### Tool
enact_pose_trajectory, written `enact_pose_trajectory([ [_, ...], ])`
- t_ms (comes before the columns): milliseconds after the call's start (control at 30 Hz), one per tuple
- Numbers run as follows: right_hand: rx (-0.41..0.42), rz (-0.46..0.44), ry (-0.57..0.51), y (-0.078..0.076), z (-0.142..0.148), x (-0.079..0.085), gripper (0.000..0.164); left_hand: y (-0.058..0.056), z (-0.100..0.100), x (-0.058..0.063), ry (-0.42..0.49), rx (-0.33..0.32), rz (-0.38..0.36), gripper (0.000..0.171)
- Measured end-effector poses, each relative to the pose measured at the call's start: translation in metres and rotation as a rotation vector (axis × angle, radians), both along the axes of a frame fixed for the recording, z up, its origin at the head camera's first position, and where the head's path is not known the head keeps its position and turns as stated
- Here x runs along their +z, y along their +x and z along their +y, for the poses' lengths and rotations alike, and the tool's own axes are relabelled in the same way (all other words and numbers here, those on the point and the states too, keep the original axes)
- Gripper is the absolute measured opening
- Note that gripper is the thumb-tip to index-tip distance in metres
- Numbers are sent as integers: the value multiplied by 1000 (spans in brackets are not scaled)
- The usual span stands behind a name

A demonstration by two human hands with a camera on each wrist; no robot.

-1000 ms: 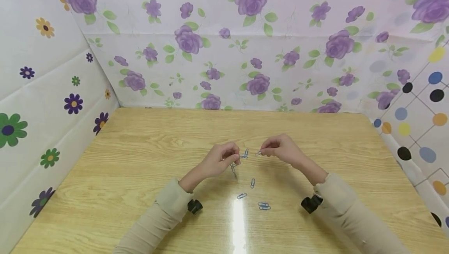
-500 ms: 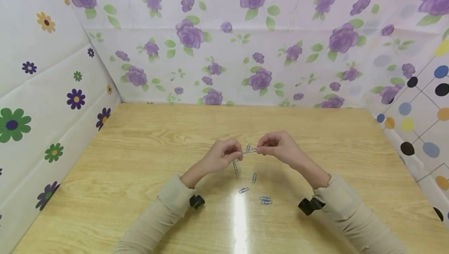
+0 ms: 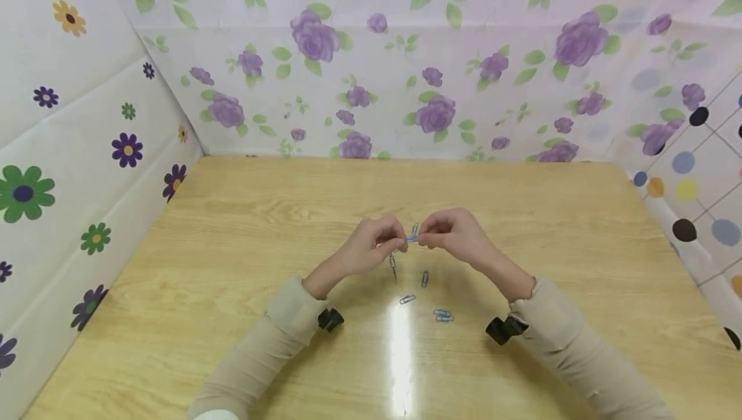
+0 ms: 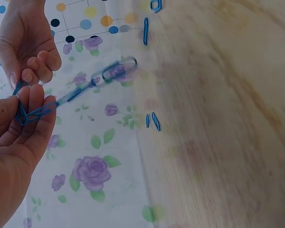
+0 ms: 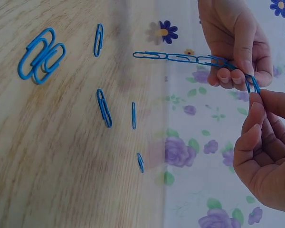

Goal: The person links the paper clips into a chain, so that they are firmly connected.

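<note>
My left hand (image 3: 373,246) pinches one end of a chain of linked blue paper clips (image 5: 180,58), and the rest of the chain dangles below its fingers in the head view. Close on the right, my right hand (image 3: 455,234) pinches a single blue paper clip (image 5: 256,85) between thumb and fingertips. This clip meets the chain's held end, with both hands' fingertips nearly together above the table. Seen from the left wrist, the chain (image 4: 76,90) stretches out from the left hand's fingers, its far end blurred. Fingers partly hide where the clips meet.
Loose blue paper clips lie on the wooden table (image 3: 261,214): one (image 3: 425,279) and another (image 3: 408,299) nearer me, an overlapping pair (image 3: 443,317) to their right, more beyond the hands. Flower-patterned cloth (image 3: 255,143) stands behind the table; patterned sheets flank both sides.
My right hand has moved left to my left hand, bringing its paper clip to the chain's end. The gap between the hands has closed. The head view has tilted down slightly.
</note>
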State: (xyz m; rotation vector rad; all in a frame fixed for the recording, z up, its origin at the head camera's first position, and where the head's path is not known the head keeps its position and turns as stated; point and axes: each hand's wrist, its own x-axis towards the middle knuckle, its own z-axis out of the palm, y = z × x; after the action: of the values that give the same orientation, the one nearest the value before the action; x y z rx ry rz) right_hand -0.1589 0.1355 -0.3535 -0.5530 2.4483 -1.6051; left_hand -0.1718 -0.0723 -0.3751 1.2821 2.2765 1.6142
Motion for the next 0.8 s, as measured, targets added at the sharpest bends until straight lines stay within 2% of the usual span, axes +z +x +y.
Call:
enact_pose_trajectory([
  [333,-39,18,3,0,-1,1,7,1,-1,0,9,55,16,5],
  [500,-82,28,14,-2,3,4,8,2,-6,5,55,74,-29,6],
  [600,-94,20,11,-2,6,5,9,3,-8,8,73,65,-85,5],
  [700,-90,-1,-5,-1,6,6,11,3,-9,9,85,48,-187,4],
  [800,-80,-25,-30,1,6,5,12,5,-9,8,101,52,-284,12],
])
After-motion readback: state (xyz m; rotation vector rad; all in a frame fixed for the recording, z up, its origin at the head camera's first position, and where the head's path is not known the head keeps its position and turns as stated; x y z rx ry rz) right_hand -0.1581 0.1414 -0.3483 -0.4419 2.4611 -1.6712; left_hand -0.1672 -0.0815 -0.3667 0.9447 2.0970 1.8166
